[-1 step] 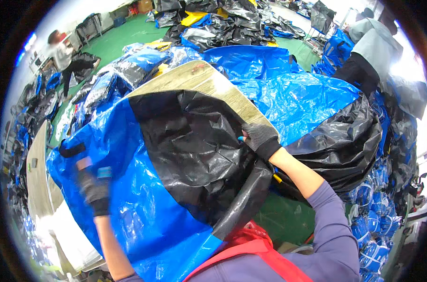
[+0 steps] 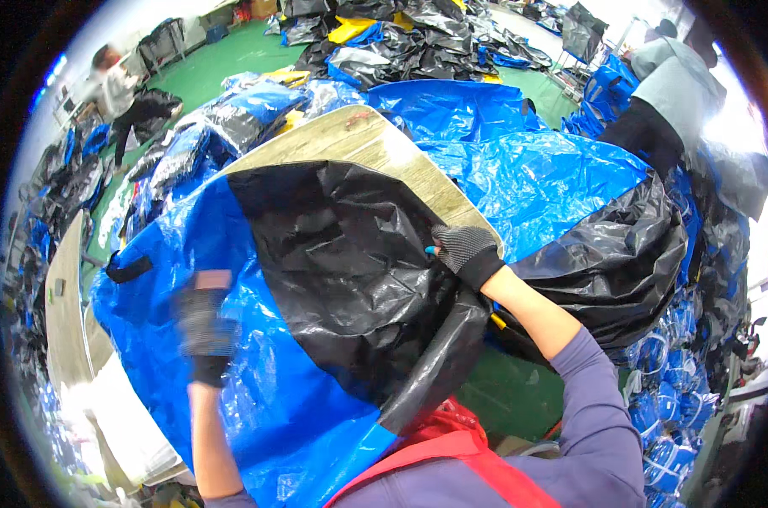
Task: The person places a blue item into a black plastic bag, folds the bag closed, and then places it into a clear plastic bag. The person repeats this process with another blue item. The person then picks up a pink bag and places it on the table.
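Over sheeting [image 2: 341, 271], right hand [image 2: 468, 250] gripping, left hand [image 2: 206, 326] (blurred)

sheet [image 2: 303, 339] — glossy creased plastic, tabletop [image 2: 384, 148] — smooth, wood-grained, glove [image 2: 468, 250] textured, matt

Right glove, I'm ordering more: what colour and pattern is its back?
The right glove is black with small pale dots, clearest in the head view.
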The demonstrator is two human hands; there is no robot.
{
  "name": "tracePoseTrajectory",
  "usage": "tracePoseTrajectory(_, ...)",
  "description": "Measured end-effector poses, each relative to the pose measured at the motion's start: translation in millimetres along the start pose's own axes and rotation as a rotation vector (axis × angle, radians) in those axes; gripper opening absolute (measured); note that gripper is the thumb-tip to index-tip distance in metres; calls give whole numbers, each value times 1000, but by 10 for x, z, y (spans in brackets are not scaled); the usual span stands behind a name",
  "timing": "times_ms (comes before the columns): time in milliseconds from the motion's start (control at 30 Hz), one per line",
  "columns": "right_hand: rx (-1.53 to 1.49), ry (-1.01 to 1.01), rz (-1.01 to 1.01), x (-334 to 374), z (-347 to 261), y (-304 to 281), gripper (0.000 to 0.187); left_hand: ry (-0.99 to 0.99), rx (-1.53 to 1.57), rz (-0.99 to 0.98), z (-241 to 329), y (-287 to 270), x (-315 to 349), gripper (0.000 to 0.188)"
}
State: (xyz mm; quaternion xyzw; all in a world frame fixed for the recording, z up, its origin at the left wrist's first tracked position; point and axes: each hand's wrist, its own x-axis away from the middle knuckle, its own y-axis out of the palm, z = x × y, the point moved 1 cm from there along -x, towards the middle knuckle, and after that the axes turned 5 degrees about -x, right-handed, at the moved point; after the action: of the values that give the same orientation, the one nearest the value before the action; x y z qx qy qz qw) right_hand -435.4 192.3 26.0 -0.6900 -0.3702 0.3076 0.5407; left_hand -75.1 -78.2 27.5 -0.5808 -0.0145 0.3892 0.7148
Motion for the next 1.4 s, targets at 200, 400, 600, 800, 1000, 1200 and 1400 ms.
tracePoseTrajectory(200,-168,19,-282,-237,44,154,46,447,-158,-477,1265,1140,14,48)
tracePoseTrajectory(400,-528,-176,-463,-398,-184,634,54,318,103,-607,1236,1306,-155,62)
tracePoseTrajectory(600,-224,-223,-310,-246,-444,34,49,388,100,-481,1191,1522,-16,68)
tracePoseTrajectory(800,-101,47,82,154,-45,-1226,38,390,-113,-423,1292,1496,-192,69)
tracePoseTrajectory(1000,-579,-50,-210,872,-90,-631,65,482,-42,-360,1431,1673,-248,69)
tracePoseTrajectory(1200,182,137,-315,946,-194,-1205,45,488,-53,-375,1489,1821,-352,60)
tracePoseTrajectory(1400,69,-548,-292,-260,-991,-204,61,172,355,-712,1790,857,-78,48)
